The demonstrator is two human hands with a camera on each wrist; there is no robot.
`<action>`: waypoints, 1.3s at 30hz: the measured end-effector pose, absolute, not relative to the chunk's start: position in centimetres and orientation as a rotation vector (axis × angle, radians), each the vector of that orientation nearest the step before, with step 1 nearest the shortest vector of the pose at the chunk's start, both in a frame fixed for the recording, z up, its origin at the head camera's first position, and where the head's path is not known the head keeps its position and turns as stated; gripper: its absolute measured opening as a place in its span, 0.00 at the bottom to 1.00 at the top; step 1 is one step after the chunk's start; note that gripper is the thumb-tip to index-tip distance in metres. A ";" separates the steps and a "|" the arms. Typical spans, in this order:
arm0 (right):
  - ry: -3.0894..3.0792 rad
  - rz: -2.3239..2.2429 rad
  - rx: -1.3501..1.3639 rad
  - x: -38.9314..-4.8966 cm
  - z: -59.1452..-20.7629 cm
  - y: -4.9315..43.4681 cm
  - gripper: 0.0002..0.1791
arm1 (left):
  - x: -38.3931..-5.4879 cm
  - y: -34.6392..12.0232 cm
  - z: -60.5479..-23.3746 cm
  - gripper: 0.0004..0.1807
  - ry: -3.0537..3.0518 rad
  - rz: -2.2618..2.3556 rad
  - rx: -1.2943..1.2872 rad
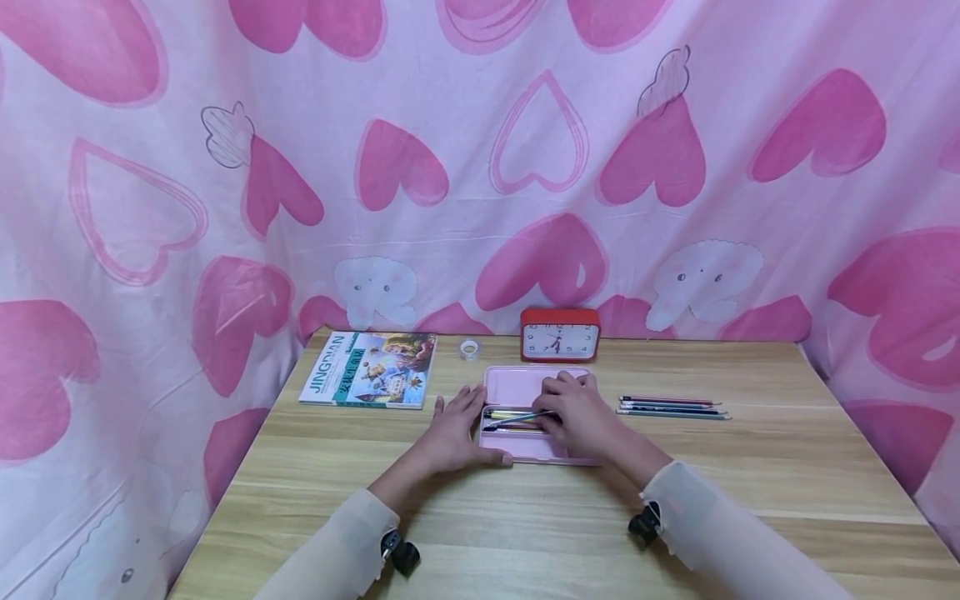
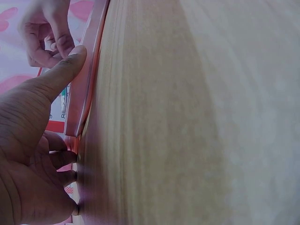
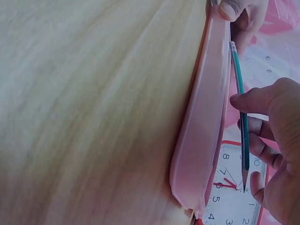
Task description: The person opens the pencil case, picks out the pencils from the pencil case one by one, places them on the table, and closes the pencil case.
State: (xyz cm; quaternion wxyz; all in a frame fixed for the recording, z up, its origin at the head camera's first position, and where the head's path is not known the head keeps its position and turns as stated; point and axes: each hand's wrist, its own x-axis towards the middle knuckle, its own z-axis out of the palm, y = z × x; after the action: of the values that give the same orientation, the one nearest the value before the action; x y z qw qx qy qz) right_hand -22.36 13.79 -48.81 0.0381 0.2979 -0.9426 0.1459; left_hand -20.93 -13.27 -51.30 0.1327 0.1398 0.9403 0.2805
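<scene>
A pink pencil case (image 1: 521,450) lies with its lid raised at the back, several pencils (image 1: 506,413) inside it. My right hand (image 1: 581,421) is over the case's right part and pinches a green pencil (image 3: 242,89) between thumb and fingers. In the right wrist view its white eraser end points toward the left hand and its sharpened tip away from it. My left hand (image 1: 453,433) rests against the case's left end, fingers stretched along the side. Its thumb (image 2: 70,65) lies straight at the front rim.
Several pencils (image 1: 671,407) lie in a row right of the case. Behind it stands a red clock (image 1: 560,335), with a roll of tape (image 1: 468,349) to the clock's left. A book (image 1: 371,371) lies at the back left of the wooden table (image 1: 495,533). A pink heart-print curtain (image 1: 450,225) hangs behind.
</scene>
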 end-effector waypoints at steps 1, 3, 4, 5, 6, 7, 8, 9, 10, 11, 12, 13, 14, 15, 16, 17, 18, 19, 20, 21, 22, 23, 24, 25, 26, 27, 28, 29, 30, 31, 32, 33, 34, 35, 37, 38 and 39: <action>-2.896 0.458 0.907 -22.4 -48.8 13.9 0.11 | -20.9 -13.3 -51.3 0.75 2.729 0.812 0.407; -2.901 0.474 0.896 -22.4 -48.7 14.1 0.10 | -20.9 -13.3 -51.3 0.75 2.730 0.810 0.408; -2.899 0.481 0.892 -22.4 -48.7 14.2 0.10 | -20.9 -13.3 -51.3 0.75 2.731 0.807 0.408; -2.895 0.485 0.891 -22.4 -48.6 14.4 0.10 | -20.9 -13.3 -51.3 0.75 2.731 0.808 0.408; -2.885 0.486 0.892 -22.5 -48.6 14.5 0.09 | -20.9 -13.3 -51.3 0.75 2.731 0.808 0.407; -2.875 0.491 0.892 -22.5 -48.6 14.7 0.09 | -20.9 -13.3 -51.3 0.75 2.730 0.810 0.406; -2.866 0.494 0.891 -22.5 -48.5 14.9 0.09 | -20.9 -13.3 -51.3 0.75 2.728 0.812 0.403; -2.858 0.499 0.891 -22.5 -48.4 15.0 0.08 | -20.9 -13.2 -51.3 0.75 2.728 0.812 0.401; -2.851 0.506 0.892 -22.5 -48.4 15.2 0.08 | -20.9 -13.2 -51.3 0.75 2.728 0.813 0.399; -2.847 0.508 0.889 -22.5 -48.3 15.4 0.08 | -20.8 -13.2 -51.3 0.75 2.728 0.813 0.394; -2.844 0.510 0.885 -22.5 -48.3 15.6 0.08 | -20.8 -13.2 -51.3 0.75 2.730 0.812 0.391; -2.845 0.515 0.880 -22.5 -48.2 15.8 0.09 | -20.8 -13.2 -51.3 0.75 2.731 0.811 0.389; -2.846 0.516 0.874 -22.5 -48.2 16.1 0.09 | -20.8 -13.2 -51.3 0.75 2.733 0.809 0.387; -2.845 0.517 0.868 -22.6 -48.1 16.3 0.09 | -20.8 -13.2 -51.3 0.75 2.735 0.807 0.386; -2.844 0.517 0.861 -22.6 -48.1 16.5 0.09 | -20.8 -13.2 -51.3 0.75 2.736 0.805 0.385; -2.843 0.514 0.851 -22.6 -48.1 16.7 0.10 | -20.8 -13.2 -51.3 0.75 2.737 0.803 0.384; -2.838 0.515 0.849 -22.7 -48.1 17.0 0.10 | -20.9 -13.2 -51.4 0.75 2.738 0.798 0.385; -2.836 0.517 0.842 -22.7 -48.0 17.2 0.11 | -20.9 -13.2 -51.4 0.75 2.738 0.796 0.385; -2.837 0.521 0.831 -22.7 -48.0 17.4 0.12 | -20.9 -13.2 -51.4 0.75 2.738 0.795 0.384; -2.839 0.529 0.820 -22.7 -47.9 17.6 0.12 | -20.9 -13.2 -51.4 0.75 2.739 0.794 0.386; -2.844 0.532 0.809 -22.7 -47.8 17.9 0.13 | -20.9 -13.2 -51.4 0.75 2.740 0.792 0.386; -2.850 0.537 0.795 -22.7 -47.8 18.2 0.14 | -21.0 -13.2 -51.4 0.76 2.743 0.793 0.395; -2.855 0.540 0.788 -22.7 -47.7 18.4 0.14 | -21.0 -13.2 -51.4 0.76 2.744 0.790 0.399; -2.864 0.545 0.772 -22.7 -47.7 18.7 0.14 | -21.1 -13.3 -51.5 0.76 2.745 0.790 0.404; -2.870 0.548 0.759 -22.6 -47.7 19.1 0.14 | -21.1 -13.3 -51.5 0.76 2.745 0.788 0.408; -2.873 0.550 0.750 -22.6 -47.6 19.4 0.14 | -21.1 -13.3 -51.5 0.76 2.746 0.785 0.414; -2.873 0.548 0.741 -22.6 -47.7 19.8 0.13 | -21.2 -13.3 -51.6 0.76 2.746 0.787 0.417; -2.871 0.546 0.734 -22.5 -47.7 20.2 0.13 | -21.2 -13.3 -51.6 0.76 2.744 0.789 0.420; -2.864 0.544 0.734 -22.5 -47.7 20.6 0.13 | -21.2 -13.3 -51.6 0.76 2.741 0.788 0.415; -2.862 0.539 0.723 -22.5 -47.8 21.1 0.12 | -21.2 -13.3 -51.6 0.76 2.739 0.794 0.413; -2.860 0.531 0.716 -22.5 -47.8 21.5 0.12 | -21.2 -13.3 -51.6 0.76 2.737 0.800 0.410; -2.857 0.524 0.710 -22.5 -47.9 22.0 0.12 | -21.2 -13.3 -51.6 0.76 2.737 0.802 0.409; -2.858 0.517 0.703 -22.5 -47.9 22.4 0.12 | -21.2 -13.3 -51.6 0.76 2.736 0.806 0.407; -2.859 0.508 0.695 -22.4 -48.0 22.9 0.12 | -21.2 -13.3 -51.6 0.76 2.736 0.807 0.407; -2.865 0.498 0.678 -22.4 -48.1 23.8 0.12 | -21.1 -13.3 -51.6 0.76 2.736 0.809 0.408; -2.863 0.495 0.672 -22.3 -48.1 24.3 0.11 | -21.1 -13.3 -51.6 0.76 2.737 0.806 0.410; -2.859 0.491 0.667 -22.3 -48.2 24.7 0.11 | -21.1 -13.3 -51.6 0.76 2.737 0.804 0.412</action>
State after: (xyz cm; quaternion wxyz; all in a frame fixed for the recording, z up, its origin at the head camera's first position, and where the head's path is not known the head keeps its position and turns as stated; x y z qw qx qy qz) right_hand -22.32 24.72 -48.16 0.0824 0.2234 -0.9572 0.1643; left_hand -21.09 -13.26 -51.58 0.1295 0.1416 0.9416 0.2768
